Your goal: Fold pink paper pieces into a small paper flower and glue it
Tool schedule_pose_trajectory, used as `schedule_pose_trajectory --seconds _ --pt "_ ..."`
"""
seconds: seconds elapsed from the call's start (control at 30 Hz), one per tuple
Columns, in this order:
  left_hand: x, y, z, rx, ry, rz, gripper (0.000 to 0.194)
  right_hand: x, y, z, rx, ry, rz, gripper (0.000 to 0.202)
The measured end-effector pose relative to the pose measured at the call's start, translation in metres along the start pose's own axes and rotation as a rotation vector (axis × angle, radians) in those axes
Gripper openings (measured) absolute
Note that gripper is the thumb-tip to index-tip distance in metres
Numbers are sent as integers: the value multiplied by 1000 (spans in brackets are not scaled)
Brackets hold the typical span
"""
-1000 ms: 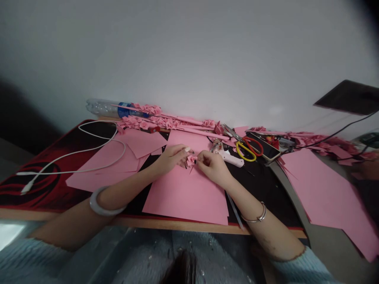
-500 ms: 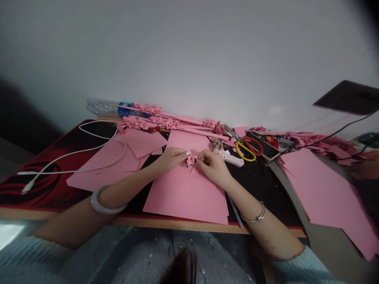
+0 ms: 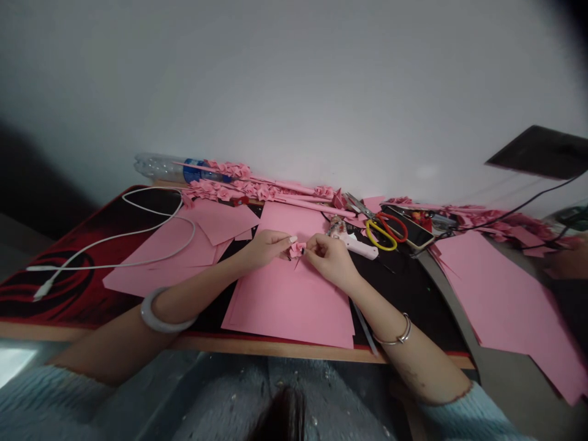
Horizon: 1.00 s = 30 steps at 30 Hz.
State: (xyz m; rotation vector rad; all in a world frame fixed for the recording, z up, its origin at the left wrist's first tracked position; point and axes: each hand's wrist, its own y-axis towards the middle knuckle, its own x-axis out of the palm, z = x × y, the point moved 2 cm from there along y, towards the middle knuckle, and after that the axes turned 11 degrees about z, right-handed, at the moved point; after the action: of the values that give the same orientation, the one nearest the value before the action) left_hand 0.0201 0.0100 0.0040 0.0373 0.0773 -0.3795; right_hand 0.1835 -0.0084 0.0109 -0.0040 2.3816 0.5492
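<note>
A small folded pink paper flower (image 3: 296,249) is held between my two hands, just above the pink paper sheets (image 3: 289,306) in the middle of the desk. My left hand (image 3: 269,248) pinches its left side between thumb and fingers. From the right, my right hand (image 3: 329,257) grips its edge with thumb and curled fingers. A thin pointed bit sticks out below the flower; what it is, I cannot make out. Close beyond my right hand lie a white glue gun (image 3: 356,245) and scissors (image 3: 382,236) with one yellow and one red handle.
Finished pink paper flowers (image 3: 225,191) and rolled paper sticks line the wall beside a plastic bottle (image 3: 160,168). A white cable (image 3: 114,265) loops over paper at left. More pink sheets (image 3: 500,294) lie right, near another person's hand (image 3: 569,260). A phone-like device (image 3: 408,229) rests behind the scissors.
Both hands stay in nearly the same place with the paper flower, which has turned slightly between the fingers. The other person's hand at far right has shifted a little.
</note>
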Motion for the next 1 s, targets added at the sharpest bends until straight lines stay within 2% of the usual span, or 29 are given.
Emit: schedule_pose_trajectory --seconds 1.0 --pt "0 -1 3 -3 18 4 34 -1 0 -1 15 5 -5 8"
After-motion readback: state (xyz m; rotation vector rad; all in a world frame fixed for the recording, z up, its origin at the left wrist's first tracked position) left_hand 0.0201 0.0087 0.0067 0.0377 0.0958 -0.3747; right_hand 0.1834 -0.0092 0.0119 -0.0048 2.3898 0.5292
